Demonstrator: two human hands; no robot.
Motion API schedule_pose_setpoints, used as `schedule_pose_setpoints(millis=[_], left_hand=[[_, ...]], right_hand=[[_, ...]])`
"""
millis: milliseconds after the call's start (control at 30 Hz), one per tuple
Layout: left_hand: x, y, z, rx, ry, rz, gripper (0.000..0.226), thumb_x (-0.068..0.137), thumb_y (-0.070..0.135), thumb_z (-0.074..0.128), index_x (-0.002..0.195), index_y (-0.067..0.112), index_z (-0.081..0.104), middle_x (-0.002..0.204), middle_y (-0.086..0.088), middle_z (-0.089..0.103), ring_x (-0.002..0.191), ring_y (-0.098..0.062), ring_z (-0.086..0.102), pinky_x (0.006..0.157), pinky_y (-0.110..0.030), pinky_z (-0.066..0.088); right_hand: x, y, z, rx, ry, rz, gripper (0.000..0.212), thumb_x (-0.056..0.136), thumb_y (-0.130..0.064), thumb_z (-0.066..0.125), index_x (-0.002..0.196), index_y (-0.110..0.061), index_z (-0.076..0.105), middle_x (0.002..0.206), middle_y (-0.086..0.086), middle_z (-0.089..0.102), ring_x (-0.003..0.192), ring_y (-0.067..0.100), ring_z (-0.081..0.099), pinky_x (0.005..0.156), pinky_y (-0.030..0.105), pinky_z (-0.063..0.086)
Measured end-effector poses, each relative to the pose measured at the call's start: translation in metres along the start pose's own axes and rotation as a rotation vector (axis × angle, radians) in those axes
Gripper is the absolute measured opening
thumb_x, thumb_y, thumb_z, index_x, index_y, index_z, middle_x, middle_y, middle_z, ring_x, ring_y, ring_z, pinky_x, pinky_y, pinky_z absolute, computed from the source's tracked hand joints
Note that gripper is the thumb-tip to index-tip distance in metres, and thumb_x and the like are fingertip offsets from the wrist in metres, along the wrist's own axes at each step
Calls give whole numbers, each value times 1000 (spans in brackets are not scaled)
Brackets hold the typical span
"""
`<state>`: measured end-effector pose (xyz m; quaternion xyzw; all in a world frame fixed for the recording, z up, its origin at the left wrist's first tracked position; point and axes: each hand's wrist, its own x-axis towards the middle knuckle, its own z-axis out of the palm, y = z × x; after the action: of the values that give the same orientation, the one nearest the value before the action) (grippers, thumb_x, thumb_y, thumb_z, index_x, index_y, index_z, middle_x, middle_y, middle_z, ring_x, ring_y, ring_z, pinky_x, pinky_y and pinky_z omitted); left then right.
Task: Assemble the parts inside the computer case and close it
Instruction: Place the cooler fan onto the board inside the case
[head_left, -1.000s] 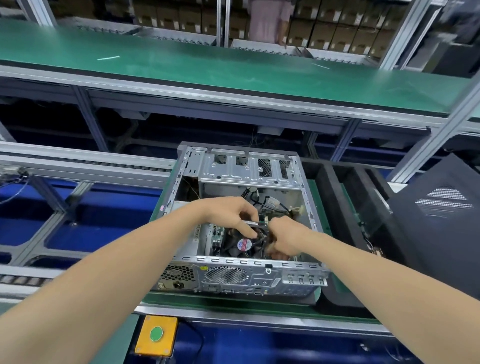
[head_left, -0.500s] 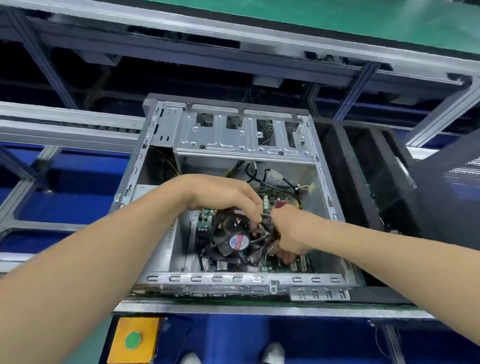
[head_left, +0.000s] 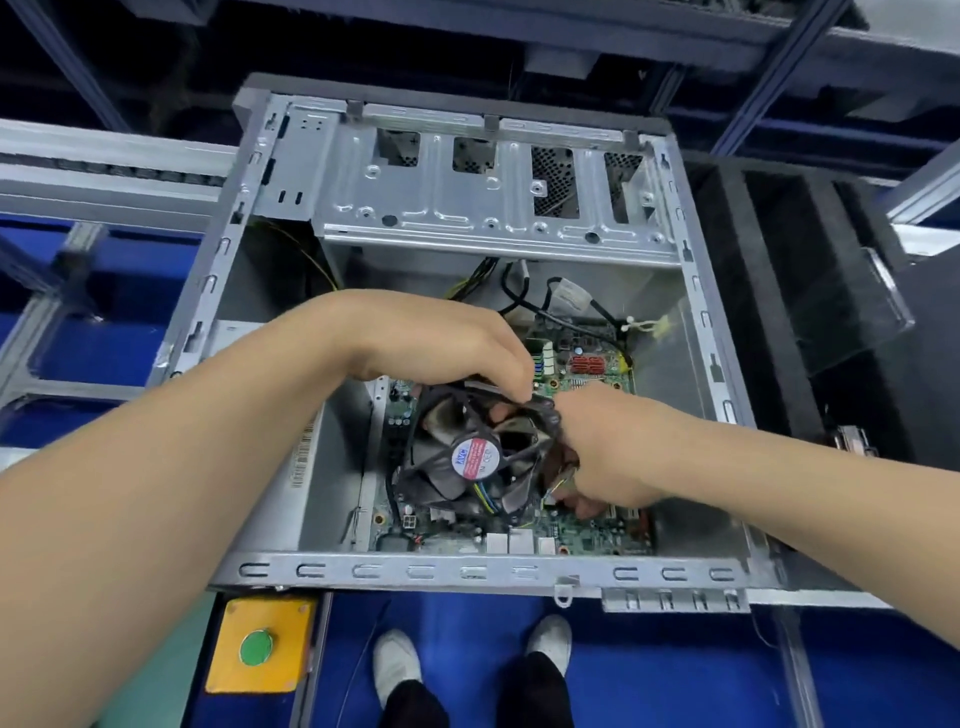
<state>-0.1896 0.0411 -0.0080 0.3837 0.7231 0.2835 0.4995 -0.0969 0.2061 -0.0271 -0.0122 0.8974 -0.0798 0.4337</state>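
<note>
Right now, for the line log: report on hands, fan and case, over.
Left hand grips fan at top edge. Right hand grips its right side. Fan over the board, case open. Loose cables behind, not blocking.

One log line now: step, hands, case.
step: fitting black cooler fan onto green motherboard | left hand: grips fan's far edge | right hand: grips fan's right edge | grey metal case: open

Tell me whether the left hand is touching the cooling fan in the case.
Touching. The head view shows the left hand with fingers curled over the far edge of the fan, no gap visible.
</note>
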Motion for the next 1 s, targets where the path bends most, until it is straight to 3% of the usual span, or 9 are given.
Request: schedule_pose_setpoints(millis=[67,167,267,367,434,534,667,834,1001], left_hand=[[-1,0,0,53,-30,-25,25,82,35,55,67,16,56,63,5,50,60,-14,43,71,-44,35],[-2,0,0,64,-61,-40,25,82,34,56,68,14,59,60,8,54,55,-9,47,69,-34,36],[-4,1,-2,78,-66,-36,25,83,35,56,69,15,60,62,7,56,56,-9,49,67,-33,36],[-6,0,-3,108,-65,-34,29,84,38,55,74,12,63,63,5,54,58,-12,46,69,-40,36],[-6,-1,-3,116,-50,-32,32,85,39,55,77,8,62,62,6,51,57,-11,44,69,-40,34],[-6,0,-2,135,-29,-36,33,87,40,56,76,9,61,60,10,45,54,-8,39,67,-36,30],[-6,1,-2,156,-8,-53,28,95,33,57,78,12,67,56,15,51,49,0,44,63,-32,31],[-9,3,-4,176,-4,-86,29,96,35,56,78,15,67,53,15,47,45,-1,43,57,-31,31],[-9,4,-3,181,-13,-88,30,95,36,55,76,16,67,57,11,42,51,-11,38,57,-30,30]], right_hand=[[2,2,1,-3,8,-16,21,90,-21,83,75,-14,71,64,-4,68,59,13,70,51,21,56],[3,2,4,13,32,-53,15,91,-29,82,100,-17,81,71,-8,66,68,14,68,64,23,59],[3,3,8,-15,61,-65,17,91,-31,81,105,-20,82,76,-8,67,66,9,61,57,17,50],[2,2,12,-38,78,-75,18,91,-32,81,106,-24,83,97,-1,76,80,15,66,71,20,51],[4,4,15,-36,97,-87,17,90,-32,82,105,-24,83,96,0,75,84,18,69,76,24,55],[3,4,15,-58,108,-107,16,90,-32,81,105,-27,83,78,-8,67,78,16,67,72,22,53],[0,5,16,-71,143,-142,13,92,-24,77,102,-25,84,38,-17,48,46,-4,54,45,3,34],[-1,2,23,-179,180,-230,14,93,-28,71,99,-26,83,60,-16,51,62,11,54,53,13,40],[-2,0,29,-288,195,-231,19,98,-28,64,106,-20,80,92,5,73,90,26,68,78,34,58]])
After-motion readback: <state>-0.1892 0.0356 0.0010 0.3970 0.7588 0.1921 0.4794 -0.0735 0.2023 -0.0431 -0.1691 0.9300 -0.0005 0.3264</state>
